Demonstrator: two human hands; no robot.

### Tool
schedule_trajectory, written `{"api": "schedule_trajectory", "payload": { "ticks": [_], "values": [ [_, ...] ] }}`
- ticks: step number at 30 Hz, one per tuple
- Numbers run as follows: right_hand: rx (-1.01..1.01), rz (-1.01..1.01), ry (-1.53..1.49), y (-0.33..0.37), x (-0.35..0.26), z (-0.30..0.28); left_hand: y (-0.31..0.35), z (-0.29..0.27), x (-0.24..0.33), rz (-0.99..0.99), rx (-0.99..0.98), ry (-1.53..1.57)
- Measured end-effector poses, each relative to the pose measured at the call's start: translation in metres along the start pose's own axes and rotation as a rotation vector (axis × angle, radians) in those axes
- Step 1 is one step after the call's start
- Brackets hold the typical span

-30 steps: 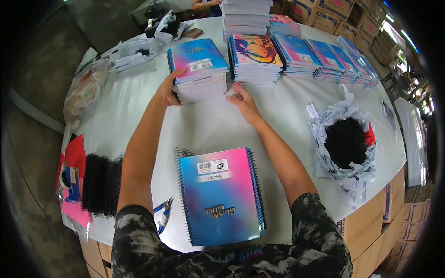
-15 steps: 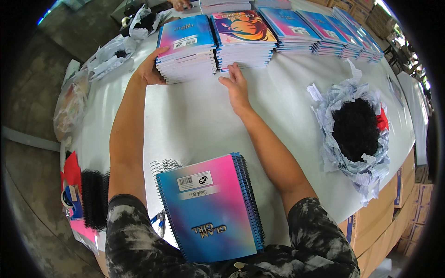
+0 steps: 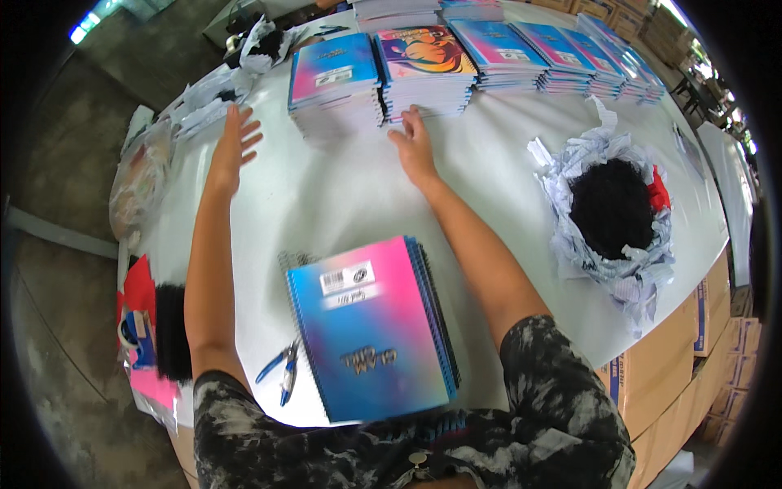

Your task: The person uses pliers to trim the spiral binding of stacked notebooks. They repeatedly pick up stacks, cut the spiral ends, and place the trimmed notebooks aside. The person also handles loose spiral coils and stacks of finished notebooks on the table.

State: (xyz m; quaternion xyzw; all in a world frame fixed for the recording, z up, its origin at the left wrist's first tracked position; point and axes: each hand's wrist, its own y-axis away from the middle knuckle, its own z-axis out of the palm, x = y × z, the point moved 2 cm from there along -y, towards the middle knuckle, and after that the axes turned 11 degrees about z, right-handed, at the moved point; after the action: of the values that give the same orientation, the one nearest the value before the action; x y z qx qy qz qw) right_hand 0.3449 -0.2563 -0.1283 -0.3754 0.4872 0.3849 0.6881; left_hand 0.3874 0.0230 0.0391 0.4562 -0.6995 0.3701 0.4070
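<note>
My left hand (image 3: 234, 147) is raised with its fingers spread, apart from the left stack of spiral notebooks (image 3: 330, 90), which has blue and pink covers. My right hand (image 3: 414, 147) is open, its fingertips at the front lower edge of the neighbouring notebook stack (image 3: 428, 69) with an orange and purple picture cover. Whether they touch it cannot be told. Close to my body lies another pile of blue-pink spiral notebooks (image 3: 371, 330), coils showing along both sides. Beside it rest pliers (image 3: 285, 371) with blue handles.
More notebook stacks (image 3: 562, 57) run along the far right. Crumpled paper (image 3: 570, 236) surrounds a mass of black coils (image 3: 611, 208) on the right. Left are black coils (image 3: 171, 330), a tape roll (image 3: 128, 332) and a plastic bag (image 3: 142, 183). Cardboard boxes (image 3: 660, 367) stand beyond the right edge.
My left hand has let go of the left notebook stack and moved away to the left. My right hand stays by the picture-cover stack. Another person's hand at the far edge has left view.
</note>
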Motion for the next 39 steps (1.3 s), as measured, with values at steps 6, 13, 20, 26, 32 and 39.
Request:
{"api": "schedule_trajectory", "payload": {
  "ticks": [6,13,20,26,32,39],
  "values": [
    [-0.232,0.247,-0.156,0.037,-0.026,-0.007,0.219,0.025,-0.009,-0.249,-0.113,0.317],
    [-0.496,0.580,-0.409,0.192,-0.080,-0.049,0.328,0.092,-0.019,-0.186,-0.151,0.758],
    [-0.782,0.577,-0.358,0.257,-0.119,-0.087,0.360,0.173,0.005,-0.143,0.195,0.934],
    [-1.067,0.882,-0.147,0.227,-0.144,-0.132,0.404,0.243,0.051,0.087,0.257,0.529],
    [-0.257,0.503,-0.198,0.233,-0.129,-0.175,0.385,0.187,0.010,0.148,0.439,0.200],
    [0.154,0.179,-0.425,0.407,-0.144,-0.120,0.271,0.116,-0.009,-0.181,-0.351,0.831]
  ]
}}
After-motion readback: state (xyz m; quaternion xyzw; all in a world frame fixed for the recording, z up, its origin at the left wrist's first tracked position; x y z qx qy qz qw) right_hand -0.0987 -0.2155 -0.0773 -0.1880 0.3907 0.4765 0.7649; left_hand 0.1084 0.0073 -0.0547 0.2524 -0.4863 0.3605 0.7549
